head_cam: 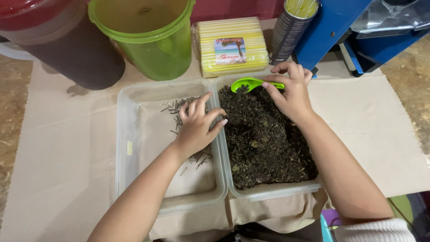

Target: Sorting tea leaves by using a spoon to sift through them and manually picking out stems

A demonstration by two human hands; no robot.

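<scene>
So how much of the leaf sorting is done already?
Only a little looks done: a few thin stems lie in the left clear tub. In hand now, the right hand holds a green scoop at the far end of the dark dried leaves, and the left hand rests in the left tub. Most is left: the right tub is full of leaves.

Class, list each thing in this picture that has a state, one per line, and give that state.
Left tray: nearly bare, few twigs.
Right tray: full of dark dried leaves.
Green bucket: upright, lidless.
Green scoop: held by right hand.
Left hand: resting in left tray.
</scene>
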